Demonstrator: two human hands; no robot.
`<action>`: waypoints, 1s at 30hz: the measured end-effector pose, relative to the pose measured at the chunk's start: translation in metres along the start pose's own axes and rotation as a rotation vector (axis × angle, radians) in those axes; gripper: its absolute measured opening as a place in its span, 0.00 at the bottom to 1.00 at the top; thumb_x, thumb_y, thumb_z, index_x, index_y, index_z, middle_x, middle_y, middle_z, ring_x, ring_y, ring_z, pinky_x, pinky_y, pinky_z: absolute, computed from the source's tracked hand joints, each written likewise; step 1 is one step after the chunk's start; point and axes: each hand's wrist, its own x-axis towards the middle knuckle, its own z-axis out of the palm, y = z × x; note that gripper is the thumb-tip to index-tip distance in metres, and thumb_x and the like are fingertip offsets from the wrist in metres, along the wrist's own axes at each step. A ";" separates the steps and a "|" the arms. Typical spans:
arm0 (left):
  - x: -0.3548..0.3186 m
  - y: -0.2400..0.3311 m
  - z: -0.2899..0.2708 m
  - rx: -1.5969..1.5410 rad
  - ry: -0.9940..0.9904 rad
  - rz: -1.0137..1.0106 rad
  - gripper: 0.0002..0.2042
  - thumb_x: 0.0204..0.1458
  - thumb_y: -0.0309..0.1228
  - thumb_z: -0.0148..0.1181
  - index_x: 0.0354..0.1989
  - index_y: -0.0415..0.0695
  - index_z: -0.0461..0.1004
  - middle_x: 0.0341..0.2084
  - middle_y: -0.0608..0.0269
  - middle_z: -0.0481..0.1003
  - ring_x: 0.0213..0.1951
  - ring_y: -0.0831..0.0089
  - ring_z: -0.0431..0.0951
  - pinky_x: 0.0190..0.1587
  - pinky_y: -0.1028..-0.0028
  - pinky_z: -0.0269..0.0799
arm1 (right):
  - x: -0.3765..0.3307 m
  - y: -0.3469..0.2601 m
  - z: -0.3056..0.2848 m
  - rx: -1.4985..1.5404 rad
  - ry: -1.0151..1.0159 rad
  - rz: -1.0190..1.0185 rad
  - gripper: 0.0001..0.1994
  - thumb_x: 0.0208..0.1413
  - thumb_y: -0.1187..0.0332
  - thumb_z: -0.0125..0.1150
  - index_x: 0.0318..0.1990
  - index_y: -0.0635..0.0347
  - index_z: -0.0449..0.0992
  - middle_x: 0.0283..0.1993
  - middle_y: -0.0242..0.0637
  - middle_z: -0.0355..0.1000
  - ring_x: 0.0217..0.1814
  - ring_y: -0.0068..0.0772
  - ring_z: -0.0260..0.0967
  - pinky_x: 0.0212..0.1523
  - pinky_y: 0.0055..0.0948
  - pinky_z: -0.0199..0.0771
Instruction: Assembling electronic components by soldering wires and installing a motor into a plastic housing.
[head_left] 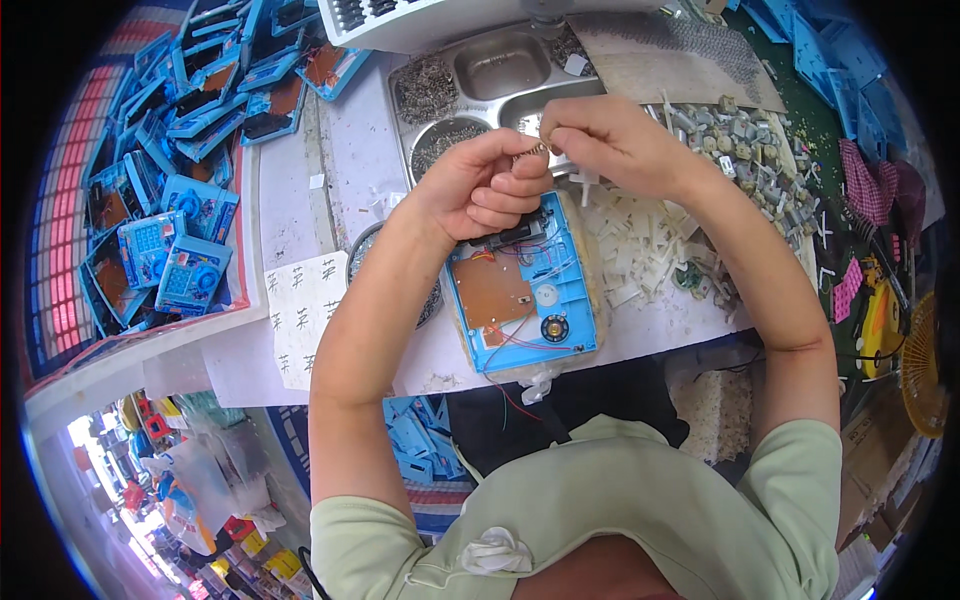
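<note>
My left hand is closed in a pinch on a small coiled metal piece that looks like a spring. Fingertips of my right hand are pinched together close beside it; what they grip is too small to make out. Below both hands lies an open blue plastic toy housing, inner side up. Inside it are a brown circuit board, a round black speaker and thin coloured wires. The housing's far end is partly hidden by my left hand.
Beyond my hands stands a metal compartment tray with small metal parts. White plastic pieces and small motors are heaped at right. Blue housings pile up at left, near a marked paper sheet and a round bowl.
</note>
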 end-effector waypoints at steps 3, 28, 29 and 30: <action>0.005 -0.004 0.001 -0.058 -0.134 0.030 0.17 0.65 0.38 0.42 0.23 0.45 0.60 0.16 0.72 0.59 0.13 0.88 0.55 0.09 0.88 0.52 | -0.002 -0.006 0.001 -0.308 0.143 -0.233 0.09 0.62 0.66 0.51 0.39 0.62 0.74 0.26 0.37 0.68 0.23 0.31 0.66 0.25 0.29 0.65; 0.014 -0.032 0.025 1.354 0.715 0.743 0.11 0.63 0.34 0.51 0.33 0.39 0.73 0.20 0.70 0.68 0.23 0.80 0.65 0.28 0.78 0.64 | -0.002 -0.010 -0.004 0.225 -0.015 0.676 0.19 0.61 0.50 0.56 0.28 0.57 0.75 0.20 0.26 0.67 0.21 0.21 0.63 0.21 0.25 0.62; 0.015 -0.035 0.025 1.604 0.741 0.847 0.11 0.63 0.33 0.52 0.35 0.38 0.74 0.21 0.70 0.70 0.24 0.78 0.68 0.29 0.77 0.65 | -0.002 -0.013 -0.002 0.412 -0.032 0.789 0.20 0.61 0.49 0.55 0.27 0.56 0.74 0.20 0.24 0.65 0.21 0.19 0.62 0.20 0.23 0.61; 0.013 -0.035 0.028 1.734 0.743 0.824 0.10 0.62 0.32 0.54 0.38 0.35 0.75 0.25 0.68 0.74 0.28 0.76 0.72 0.33 0.75 0.68 | -0.004 -0.011 0.001 0.484 -0.067 0.739 0.22 0.63 0.48 0.52 0.24 0.53 0.73 0.21 0.19 0.63 0.22 0.15 0.60 0.19 0.21 0.57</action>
